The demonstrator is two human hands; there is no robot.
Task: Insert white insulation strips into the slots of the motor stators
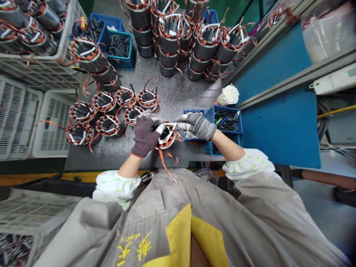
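Observation:
A motor stator (166, 142) wound with copper wire stands upright at the table's front, with loose copper leads hanging toward me. Over its top, a thin white sleeve (170, 124) stretches between my two gloved hands. My left hand (146, 133), in a dark maroon glove with pale fingertips, is closed at the sleeve's left end, beside the stator's rim. My right hand (198, 125), in a grey knit glove, pinches the sleeve's right end. Its palm is above a small blue bin (194, 111) of white pieces. Other short stators (108, 125) stand in rows to the left.
Stacked stators (169, 40) line the back, and another stack (93, 61) leans at the left. Blue bins (121, 48) hold black strips. A bundle of white sleeves (229, 94) stands right, behind a blue bin (228, 119) with a green pen. A white crate (65, 33) holds more stators.

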